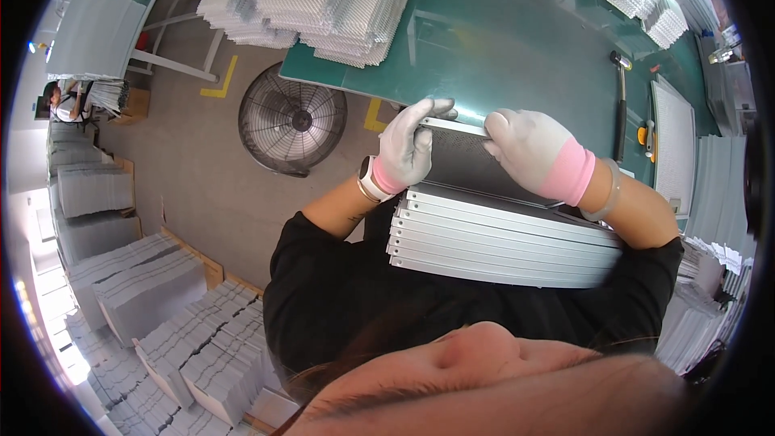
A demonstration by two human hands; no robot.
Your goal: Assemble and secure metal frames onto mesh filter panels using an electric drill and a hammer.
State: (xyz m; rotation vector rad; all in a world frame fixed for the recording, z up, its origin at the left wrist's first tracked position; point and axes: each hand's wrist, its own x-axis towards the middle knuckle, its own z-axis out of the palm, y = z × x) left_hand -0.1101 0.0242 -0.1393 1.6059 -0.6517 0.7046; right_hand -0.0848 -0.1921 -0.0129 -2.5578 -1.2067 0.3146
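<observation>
A metal-framed panel with dark mesh stands tilted at the table's near edge. My left hand, in a white glove with a pink cuff, is closed round its left corner, thumb on the mesh side. My right hand, gloved alike, pinches the panel's upper rim to the right of there; some fingertips are hidden. Right below the panel, close against my body, lies a stack of silver frames with small holes at their left ends.
A green table carries piled white mesh sheets, a hammer and a yellow-handled tool. A large floor fan stands at the table's left. Stacked panels fill the lower left; a person sits far left.
</observation>
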